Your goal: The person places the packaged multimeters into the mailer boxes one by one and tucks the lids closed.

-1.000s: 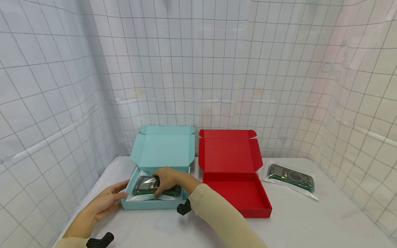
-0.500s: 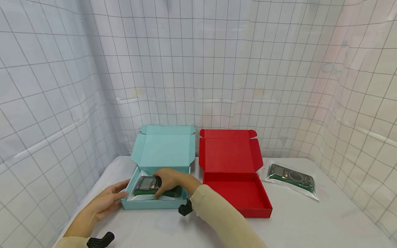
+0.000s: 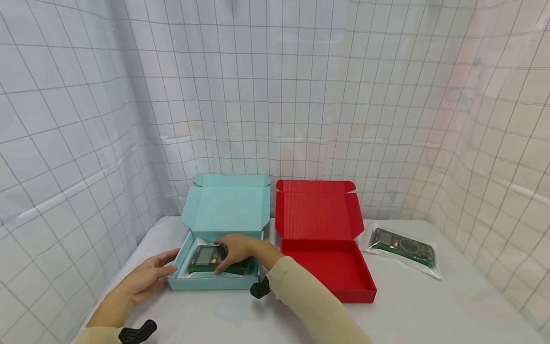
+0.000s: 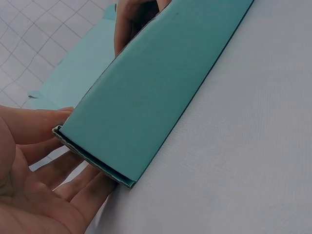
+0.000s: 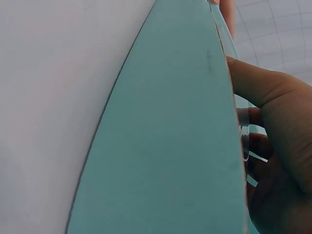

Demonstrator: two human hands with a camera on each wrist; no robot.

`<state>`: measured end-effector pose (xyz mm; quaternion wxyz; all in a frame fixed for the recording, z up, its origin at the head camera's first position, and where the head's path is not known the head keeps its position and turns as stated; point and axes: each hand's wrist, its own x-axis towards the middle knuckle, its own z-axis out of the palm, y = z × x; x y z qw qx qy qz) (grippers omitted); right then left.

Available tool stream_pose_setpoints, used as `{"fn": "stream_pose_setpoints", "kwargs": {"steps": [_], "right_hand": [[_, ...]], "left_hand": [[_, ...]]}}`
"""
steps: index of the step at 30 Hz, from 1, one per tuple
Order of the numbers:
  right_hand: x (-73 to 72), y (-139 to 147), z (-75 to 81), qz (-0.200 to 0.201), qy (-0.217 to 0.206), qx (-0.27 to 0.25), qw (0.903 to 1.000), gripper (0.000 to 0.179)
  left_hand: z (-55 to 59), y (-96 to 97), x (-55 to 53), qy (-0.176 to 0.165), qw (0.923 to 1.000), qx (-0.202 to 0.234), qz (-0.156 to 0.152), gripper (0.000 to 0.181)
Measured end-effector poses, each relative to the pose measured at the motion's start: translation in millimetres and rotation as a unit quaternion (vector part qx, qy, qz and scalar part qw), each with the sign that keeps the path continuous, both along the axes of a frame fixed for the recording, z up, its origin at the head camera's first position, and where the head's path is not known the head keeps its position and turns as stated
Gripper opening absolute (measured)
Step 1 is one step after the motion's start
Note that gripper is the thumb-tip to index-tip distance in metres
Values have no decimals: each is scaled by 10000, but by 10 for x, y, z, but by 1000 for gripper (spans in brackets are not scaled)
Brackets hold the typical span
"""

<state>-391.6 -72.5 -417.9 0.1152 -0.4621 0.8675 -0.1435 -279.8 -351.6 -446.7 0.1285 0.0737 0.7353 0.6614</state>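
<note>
A bagged multimeter (image 3: 206,256) lies in the light teal cardboard box (image 3: 215,284), whose lid stands up behind it. From above, my right hand (image 3: 238,252) grips the multimeter across its width, thumb at the near edge and fingers at the far one. In the right wrist view the box's front wall (image 5: 161,126) hides the multimeter, and my right hand (image 5: 282,126) reaches over the rim. My left hand (image 3: 143,279) rests on the box's left side with fingers extended. Up close, the left hand (image 4: 44,180) touches the box's corner and side wall (image 4: 146,92).
An open red box (image 3: 331,267) with its lid raised stands just right of the teal one. A second multimeter (image 3: 403,246) in a clear bag lies at the table's right. White gridded curtains (image 3: 301,95) enclose the table (image 3: 412,306) at the back and sides.
My right hand and the bagged multimeter have shifted slightly to the right within the teal box. My left hand has stayed against the box.
</note>
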Motion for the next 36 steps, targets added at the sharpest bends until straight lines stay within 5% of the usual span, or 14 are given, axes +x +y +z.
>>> {"fn": "stream_pose_setpoints", "kwargs": {"steps": [14,24,31,36], "right_hand": [[11,30,-46,-106,-30,-125,9999,89],[39,101,170,-157,-40,-544,9984,82],[-8,192,256,-245,83,-954,9951,80],[-50,264,313,-439,13,-1427,9888,78]], "left_hand": [[33,14,18,86,9998,-170,8,76],[106,-75,-22,221,9966,-795,48,71],[263,-62,-88,738,9833,-1539,630,70],[408,9,-131,1023,9764,-1658,930,72]]}}
